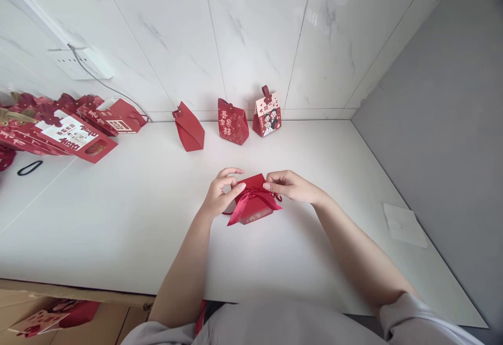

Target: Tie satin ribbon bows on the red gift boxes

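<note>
A small red gift box (257,215) with gold print on its front stands on the white table in front of me. A shiny red ribbon (240,207) is tied across it, its two tails hanging down to the left and right. At the upper left of the knot, my left hand (220,193) pinches the ribbon between thumb and finger, the other fingers curled behind. On the opposite side my right hand (290,185) has a similar pinch, thumb on top. What lies under the fingertips is partly hidden. Red cord loops show at both sides of the box.
Along the tiled wall stand a plain red box (190,129), a printed red box (233,123) and a couple-print box (268,117). Several red gift boxes (78,135) are heaped at left, near a black loop (30,168). White paper (404,224) lies right; a carton (113,311) stands below left.
</note>
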`<action>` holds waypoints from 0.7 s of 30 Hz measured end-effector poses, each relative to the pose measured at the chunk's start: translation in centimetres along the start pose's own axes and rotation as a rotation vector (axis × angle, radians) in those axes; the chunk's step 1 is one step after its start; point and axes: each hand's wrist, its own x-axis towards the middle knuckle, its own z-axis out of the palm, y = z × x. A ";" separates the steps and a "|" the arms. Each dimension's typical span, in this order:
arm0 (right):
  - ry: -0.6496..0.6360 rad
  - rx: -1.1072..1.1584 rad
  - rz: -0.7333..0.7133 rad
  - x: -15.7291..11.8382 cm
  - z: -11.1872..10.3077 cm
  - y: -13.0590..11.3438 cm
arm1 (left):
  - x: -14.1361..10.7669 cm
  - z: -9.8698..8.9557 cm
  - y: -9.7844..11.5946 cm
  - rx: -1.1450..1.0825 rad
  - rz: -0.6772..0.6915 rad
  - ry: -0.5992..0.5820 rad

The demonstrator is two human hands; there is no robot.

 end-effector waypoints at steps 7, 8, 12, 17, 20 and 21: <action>-0.002 0.033 0.019 0.1 0.0 0.1 | 0.0 0.4 0.1 0.029 0.000 0.071; -0.005 0.038 0.022 0.1 0.0 0.1 | 0.0 0.4 0.1 0.033 0.001 0.078; -0.021 0.034 0.038 0.1 0.1 0.0 | 0.1 0.4 -0.1 0.071 0.016 0.076; -0.040 0.014 0.021 -0.1 0.1 -0.3 | 0.2 0.1 -0.2 0.157 0.060 0.067; -0.058 0.004 0.020 0.0 0.0 -0.3 | 0.2 -0.1 0.0 0.178 0.053 0.047; -0.061 0.000 0.020 0.0 0.0 -0.3 | 0.2 -0.2 0.0 0.184 0.052 0.040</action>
